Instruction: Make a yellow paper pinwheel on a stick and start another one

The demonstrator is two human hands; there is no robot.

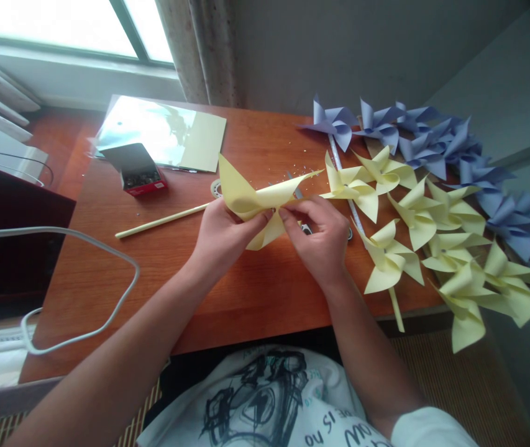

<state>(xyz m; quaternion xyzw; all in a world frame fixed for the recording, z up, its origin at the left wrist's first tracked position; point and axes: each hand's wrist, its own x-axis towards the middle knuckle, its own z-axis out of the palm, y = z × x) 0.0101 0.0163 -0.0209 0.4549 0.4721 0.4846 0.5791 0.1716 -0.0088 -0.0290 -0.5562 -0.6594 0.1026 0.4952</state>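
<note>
Both hands meet over the middle of the wooden tabletop (255, 292), working a pale yellow paper pinwheel (260, 197). The left hand (222, 239) has its fingers closed narrow around the pinwheel's underside, thumb pressed near the centre. The right hand (320, 239) pinches the centre from the other side, fingertips touching the paper. A yellow stick (162, 221) lies on the tabletop just left of the left fingers. Farther left sit an open red box (138, 171) and a shiny sheet (162, 131). Right of the right fingers lie finished yellow pinwheels (427, 242), with blue pinwheels (432, 139) beyond them.
</note>
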